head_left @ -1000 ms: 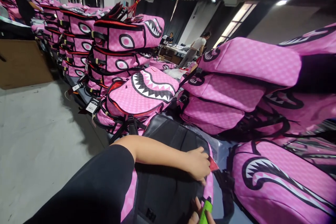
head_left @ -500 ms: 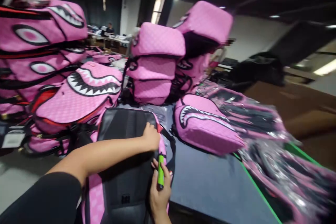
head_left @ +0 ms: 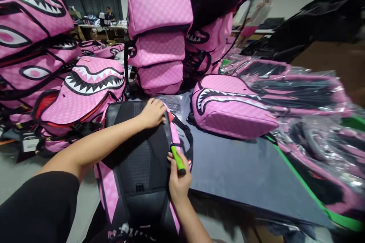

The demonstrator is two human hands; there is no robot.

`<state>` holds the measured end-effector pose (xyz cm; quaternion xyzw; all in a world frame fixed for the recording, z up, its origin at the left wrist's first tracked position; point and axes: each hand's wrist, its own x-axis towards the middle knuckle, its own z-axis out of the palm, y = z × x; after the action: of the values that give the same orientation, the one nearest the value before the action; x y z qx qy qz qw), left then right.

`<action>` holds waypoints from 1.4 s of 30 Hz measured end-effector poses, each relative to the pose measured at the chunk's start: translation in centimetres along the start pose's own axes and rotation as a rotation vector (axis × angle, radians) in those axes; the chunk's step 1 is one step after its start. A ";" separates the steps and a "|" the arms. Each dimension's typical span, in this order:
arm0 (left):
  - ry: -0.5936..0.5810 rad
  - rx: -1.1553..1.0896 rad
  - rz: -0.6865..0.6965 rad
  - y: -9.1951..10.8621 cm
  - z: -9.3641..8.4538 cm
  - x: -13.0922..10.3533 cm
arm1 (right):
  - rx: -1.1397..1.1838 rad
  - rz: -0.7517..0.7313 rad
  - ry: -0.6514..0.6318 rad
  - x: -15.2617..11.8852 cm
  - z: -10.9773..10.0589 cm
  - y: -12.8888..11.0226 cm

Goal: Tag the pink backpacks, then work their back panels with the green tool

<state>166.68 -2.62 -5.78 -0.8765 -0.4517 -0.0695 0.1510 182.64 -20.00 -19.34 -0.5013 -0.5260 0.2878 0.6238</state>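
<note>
The surface (head_left: 242,174) in front of me is dark and flat, with a green edge along its right side, in a big hall crowded with pink bags.

Nearest to me, a backpack (head_left: 139,167) lies face down at the left end of the surface, its black padded back up and pink trim showing along the sides. My right hand (head_left: 178,182) rests at its right edge, fingers curled around a green marker (head_left: 178,159) that points up and away from me, its tip beside the bag's side seam. My left hand (head_left: 152,113) reaches across from the left, palm down and fingers loosely together, pressing on the top end of the black panel near the strap (head_left: 185,133).

Just past the backpack, a pink shark-mouth bag (head_left: 85,95) sits to the left, and another one (head_left: 230,112) lies on the surface to the right. Beside that, bags wrapped in clear plastic (head_left: 302,91) spread toward the right edge.

Farther back, a stack of pink bags (head_left: 159,38) stands in the middle, with a taller pile (head_left: 31,41) showing eyes and teeth on the left. At the far wall a person (head_left: 109,12) sits at a table.
</note>
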 end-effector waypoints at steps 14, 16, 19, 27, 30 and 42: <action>0.081 -0.231 0.191 2.8 1.3 -5.5 | -0.109 0.336 -0.033 7.0 1.2 -3.2; 0.150 -0.243 0.172 3.2 1.7 -6.5 | -0.108 0.332 -0.038 7.4 1.7 -3.4; 0.199 -0.261 0.160 3.4 2.2 -7.1 | -0.231 0.244 -0.037 7.4 2.4 -3.1; 0.253 -0.322 0.185 3.1 2.9 -7.2 | -0.417 0.111 0.035 6.6 2.6 -1.7; 0.258 -0.328 0.187 3.0 3.2 -7.3 | -0.450 0.103 0.016 6.7 2.7 -1.7; 0.240 -0.303 0.178 2.9 3.3 -7.6 | -0.419 0.162 -0.005 6.8 3.0 -2.1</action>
<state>164.59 -8.94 -11.46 -0.9110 -0.3357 -0.2272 0.0757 181.33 -13.73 -15.06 -0.6599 -0.5338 0.2229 0.4796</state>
